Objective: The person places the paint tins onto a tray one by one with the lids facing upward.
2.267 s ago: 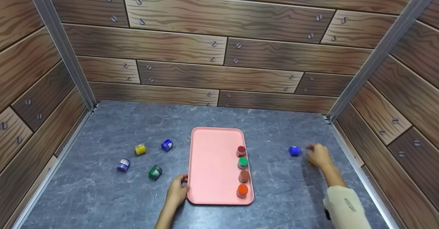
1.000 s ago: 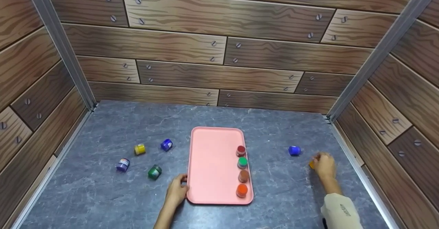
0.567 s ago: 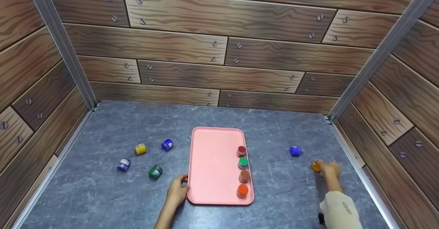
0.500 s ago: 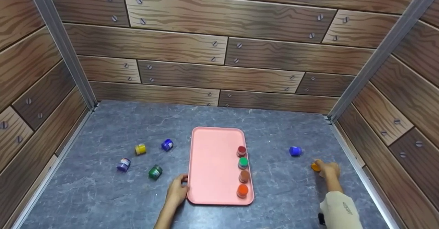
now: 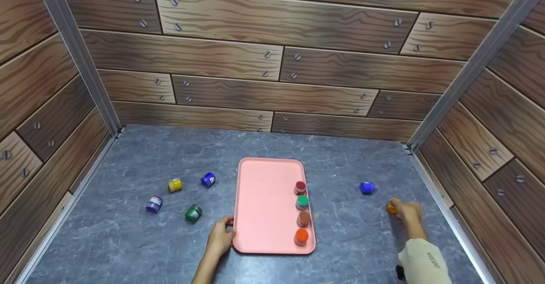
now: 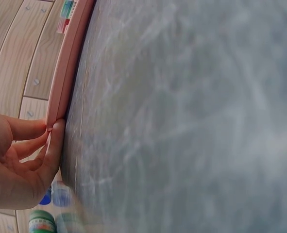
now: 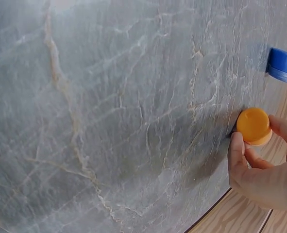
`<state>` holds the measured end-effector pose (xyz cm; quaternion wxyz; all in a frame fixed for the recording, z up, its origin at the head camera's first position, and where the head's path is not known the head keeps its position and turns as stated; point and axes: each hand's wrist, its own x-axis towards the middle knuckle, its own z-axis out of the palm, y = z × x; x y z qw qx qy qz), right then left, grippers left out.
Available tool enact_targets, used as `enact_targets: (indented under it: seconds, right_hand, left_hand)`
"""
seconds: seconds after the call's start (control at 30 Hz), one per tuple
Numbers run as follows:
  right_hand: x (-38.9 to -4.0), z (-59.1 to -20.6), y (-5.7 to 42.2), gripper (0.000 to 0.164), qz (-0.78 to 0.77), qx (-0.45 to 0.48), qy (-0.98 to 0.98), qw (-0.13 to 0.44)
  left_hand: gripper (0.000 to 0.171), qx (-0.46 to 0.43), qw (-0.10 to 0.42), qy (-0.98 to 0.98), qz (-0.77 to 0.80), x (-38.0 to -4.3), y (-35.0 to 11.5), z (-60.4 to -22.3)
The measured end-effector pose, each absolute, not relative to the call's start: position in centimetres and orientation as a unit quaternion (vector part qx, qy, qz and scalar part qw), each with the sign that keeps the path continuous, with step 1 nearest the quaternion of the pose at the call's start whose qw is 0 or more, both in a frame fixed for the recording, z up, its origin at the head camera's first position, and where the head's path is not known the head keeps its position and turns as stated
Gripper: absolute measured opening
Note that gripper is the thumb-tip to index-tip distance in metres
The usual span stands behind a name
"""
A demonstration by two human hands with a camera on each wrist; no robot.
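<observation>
My left hand (image 5: 220,236) pinches the near left edge of the pink tray (image 5: 264,207), thumb and fingertips on its rim in the left wrist view. On the tray's right side, a dark red jar (image 5: 300,187), a green-lidded jar (image 5: 302,202), a brown jar (image 5: 303,219) and an orange-red jar (image 5: 301,236) form a row. My right hand (image 5: 408,212) holds a small yellow-orange paint jar (image 7: 253,125) between thumb and fingers, low at the table. Just beyond it lies a blue jar (image 5: 367,187) on its side.
Left of the tray lie a yellow jar (image 5: 174,185), a blue jar (image 5: 208,179), a purple jar (image 5: 154,204) and a dark green jar (image 5: 193,213). Wood-patterned walls (image 5: 221,88) with metal corner posts enclose the grey table (image 5: 179,147).
The right hand has moved from beside the blue jar toward me and gripped the yellow-orange jar, shifting it slightly right and nearer. The left hand and tray stay in place.
</observation>
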<state>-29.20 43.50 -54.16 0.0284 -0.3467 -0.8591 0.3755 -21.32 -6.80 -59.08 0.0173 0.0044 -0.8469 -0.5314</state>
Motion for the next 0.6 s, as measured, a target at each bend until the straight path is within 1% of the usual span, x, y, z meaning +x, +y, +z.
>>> enact_targets:
  seconds: [0.1, 0.17, 0.33, 0.37, 0.6]
  right_hand:
    - [-28.9, -54.0, 43.5, 0.049, 0.362, -0.328, -0.872, 0.029]
    - [-28.8, -53.8, 43.4, 0.049, 0.349, -0.313, -0.883, 0.028]
    - [-28.6, -53.1, 43.2, 0.038, 0.323, -0.285, -0.902, 0.025]
    - [-28.7, -52.9, 43.0, 0.038, 0.32, -0.281, -0.904, 0.024]
    - [-29.5, -51.8, 42.1, 0.052, 0.309, -0.268, -0.912, 0.023]
  left_hand:
    - [0.036, 0.0, 0.02, -0.85, -0.527, -21.3, -6.7, -59.1]
    - [0.035, 0.0, 0.022, -0.852, -0.524, -21.4, -6.7, -59.1]
    - [0.035, -0.001, 0.028, -0.856, -0.516, -21.2, -6.7, -59.1]
    - [0.035, 0.0, 0.028, -0.857, -0.515, -21.2, -6.7, -59.1]
    - [0.037, 0.001, 0.023, -0.85, -0.526, -21.3, -6.8, -59.2]
